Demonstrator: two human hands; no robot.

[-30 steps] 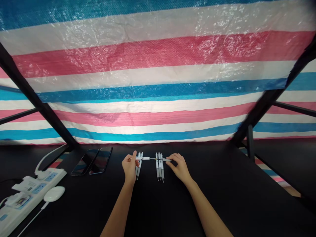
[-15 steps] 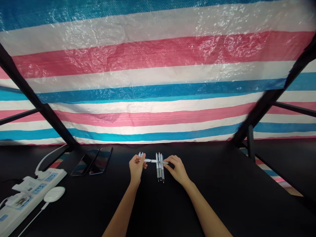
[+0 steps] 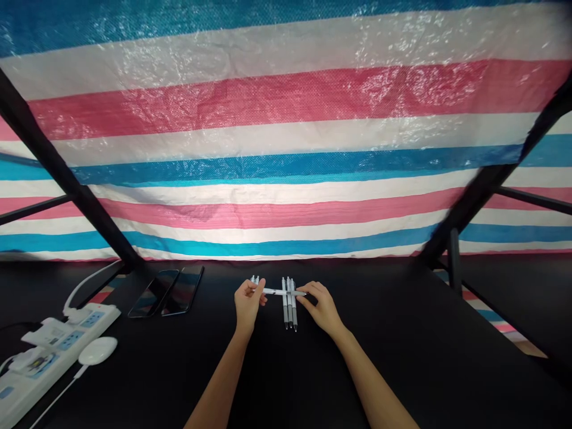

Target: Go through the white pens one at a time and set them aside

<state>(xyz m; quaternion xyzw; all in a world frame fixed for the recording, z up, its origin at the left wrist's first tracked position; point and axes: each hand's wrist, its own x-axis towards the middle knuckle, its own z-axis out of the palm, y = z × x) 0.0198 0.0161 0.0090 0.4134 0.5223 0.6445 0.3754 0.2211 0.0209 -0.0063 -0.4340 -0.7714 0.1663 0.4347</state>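
Note:
A white pen with a grey grip [image 3: 277,292] is held level between both hands. My left hand [image 3: 248,302] pinches its left end, and my right hand [image 3: 320,307] has finger and thumb on the grey end at the right. Below and behind the held pen, three similar white-and-grey pens [image 3: 290,313] lie side by side on the black table, grey grips toward me. The tops of more white pens [image 3: 254,279] show just beyond my left fingers; their lower parts are hidden by that hand.
Two dark phones [image 3: 154,293] lie side by side at the left. A white power strip [image 3: 58,357] with plugs and cables runs along the left edge, beside a white round charger [image 3: 98,351]. Black frame bars [image 3: 465,202] rise at both sides before a striped sheet [image 3: 268,214].
Both hands stay almost in place, still holding the pen. The view has shifted very slightly; the pens on the table have not visibly moved.

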